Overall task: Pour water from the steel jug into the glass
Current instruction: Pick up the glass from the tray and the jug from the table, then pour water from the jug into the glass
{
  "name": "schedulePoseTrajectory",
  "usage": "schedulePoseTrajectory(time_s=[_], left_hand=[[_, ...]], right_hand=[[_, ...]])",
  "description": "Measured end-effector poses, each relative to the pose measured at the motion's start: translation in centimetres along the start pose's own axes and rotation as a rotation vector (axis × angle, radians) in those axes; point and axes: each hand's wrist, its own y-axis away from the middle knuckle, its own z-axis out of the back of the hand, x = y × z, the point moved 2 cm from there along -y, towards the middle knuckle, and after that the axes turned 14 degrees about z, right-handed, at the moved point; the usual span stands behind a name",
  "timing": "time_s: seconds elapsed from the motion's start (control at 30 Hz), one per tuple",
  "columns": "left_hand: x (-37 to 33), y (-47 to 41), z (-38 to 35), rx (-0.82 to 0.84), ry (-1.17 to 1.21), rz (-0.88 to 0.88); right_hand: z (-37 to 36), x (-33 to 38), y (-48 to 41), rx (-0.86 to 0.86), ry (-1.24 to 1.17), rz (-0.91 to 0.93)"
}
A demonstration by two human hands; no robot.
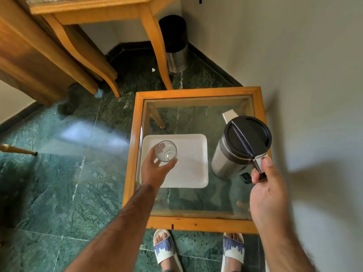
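Left hand [157, 169] curls its fingers and thumb around the lower wall of the clear, round drinking glass [166, 151], holding it over the near-left part of the white square tray [194, 173]; whether its base rests on the tray I cannot tell. Right hand [267, 185] closes around the dark handle of the cylindrical brushed-steel jug [238, 148] with its black lid, which sits to the right of the tray on the glass-topped wooden table [196, 224].

The glass looks empty, thin and breakable, so a firm low grip suits it. With water inside, the jug will likely be heavy and smooth-sided; the handle is the sensible place to hold it, tilting slowly toward the glass.
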Motion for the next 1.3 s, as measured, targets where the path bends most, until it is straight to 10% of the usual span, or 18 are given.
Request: schedulePoseTrajectory(time_s=[0.87, 1.3], left_hand=[[-37.1, 28.3, 14.9, 0.16, 0.017, -0.568], [-41.4, 36.0, 21.2, 0.151, 0.089, -0.68]], right_hand=[[-12.8, 47.8, -3.9, 0.456, 0.138, 0.35], [-21.4, 64.1, 0.7, 0.913, 0.522, 0.354]])
